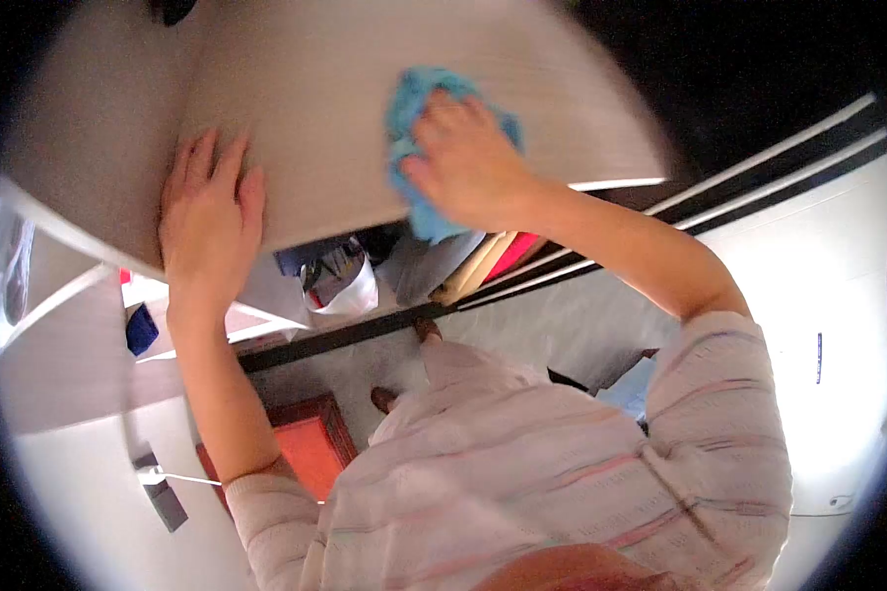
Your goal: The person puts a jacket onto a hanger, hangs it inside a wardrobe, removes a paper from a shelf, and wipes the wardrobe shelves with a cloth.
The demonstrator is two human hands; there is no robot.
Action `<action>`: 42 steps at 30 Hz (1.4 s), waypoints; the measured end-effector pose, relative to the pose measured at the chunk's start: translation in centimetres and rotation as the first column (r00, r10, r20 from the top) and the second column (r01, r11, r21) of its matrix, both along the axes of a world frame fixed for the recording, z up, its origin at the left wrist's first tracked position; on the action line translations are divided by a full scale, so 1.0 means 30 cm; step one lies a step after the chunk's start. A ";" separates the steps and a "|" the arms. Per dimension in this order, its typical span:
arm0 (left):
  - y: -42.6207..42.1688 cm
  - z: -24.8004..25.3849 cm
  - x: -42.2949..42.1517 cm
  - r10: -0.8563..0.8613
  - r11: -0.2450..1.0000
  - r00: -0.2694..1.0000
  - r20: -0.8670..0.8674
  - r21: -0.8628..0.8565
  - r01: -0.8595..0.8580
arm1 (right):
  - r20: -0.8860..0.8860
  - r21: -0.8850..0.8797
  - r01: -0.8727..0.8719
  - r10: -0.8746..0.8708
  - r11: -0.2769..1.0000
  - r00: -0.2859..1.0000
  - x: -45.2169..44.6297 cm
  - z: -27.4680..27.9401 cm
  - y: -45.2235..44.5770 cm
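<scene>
A light wood-grain board spans the top of the head view. My right hand presses a blue cloth against its surface, fingers bunched over the fabric. The cloth's lower part hangs past the board's near edge. Over on the left, my left hand rests flat on the same board with its fingers stretched out and nothing in it. What lies under the right palm is hidden.
Below the board's edge, a white container holds dark items, beside upright folders. A red-topped stool-like item stands on the grey floor. At left, a cable runs from a power outlet. White panels stand right.
</scene>
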State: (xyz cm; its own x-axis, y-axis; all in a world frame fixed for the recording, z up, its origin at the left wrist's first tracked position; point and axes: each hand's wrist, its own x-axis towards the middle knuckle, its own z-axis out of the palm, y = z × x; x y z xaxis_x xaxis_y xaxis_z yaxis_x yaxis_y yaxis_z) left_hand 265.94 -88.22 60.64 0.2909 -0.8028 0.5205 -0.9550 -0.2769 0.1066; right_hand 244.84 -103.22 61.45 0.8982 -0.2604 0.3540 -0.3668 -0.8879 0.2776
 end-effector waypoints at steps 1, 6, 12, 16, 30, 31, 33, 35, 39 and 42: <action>0.003 0.008 -0.004 -0.009 1.000 1.000 -0.004 0.001 0.009 | 0.093 0.070 -0.078 0.071 0.995 0.993 0.051 -0.018 -0.028; 0.012 0.019 0.000 -0.008 0.999 0.997 -0.078 0.044 0.011 | 0.010 0.198 -0.020 0.018 0.980 1.000 0.225 -0.032 -0.455; 0.023 0.045 0.008 0.069 0.984 0.988 -0.141 0.172 -0.045 | -0.195 0.158 0.418 -0.387 0.895 0.901 0.171 -0.079 -1.298; 0.023 0.034 0.035 0.106 0.974 0.977 -0.183 0.215 -0.065 | -0.130 0.363 0.654 -0.659 0.664 0.741 -0.072 -0.052 -1.643; 0.100 0.023 0.135 0.130 0.987 0.971 -0.200 0.122 -0.107 | -0.150 0.359 0.777 -0.790 0.517 0.595 -0.011 -0.090 -1.848; 0.107 0.026 0.139 0.140 0.985 0.974 -0.179 0.122 -0.119 | -0.158 0.389 0.787 -0.807 0.479 0.569 0.121 -0.105 -1.801; 0.127 0.018 0.147 0.161 0.985 0.975 -0.156 0.087 -0.149 | -0.096 0.420 0.809 -0.866 0.411 0.491 0.398 -0.035 -1.455; 0.191 0.025 0.113 0.113 0.994 0.978 -0.176 0.031 -0.109 | -0.117 0.465 0.701 -0.747 0.541 0.655 0.541 -0.057 -1.342; 0.216 -0.010 0.118 0.074 0.995 0.987 -0.140 -0.059 -0.083 | -0.121 0.455 0.596 -0.617 0.662 0.778 0.971 -0.009 -0.789; 0.218 -0.039 0.104 0.027 0.993 0.982 -0.187 -0.107 -0.048 | -0.147 0.384 0.177 -0.130 0.906 0.981 1.227 -0.073 -0.543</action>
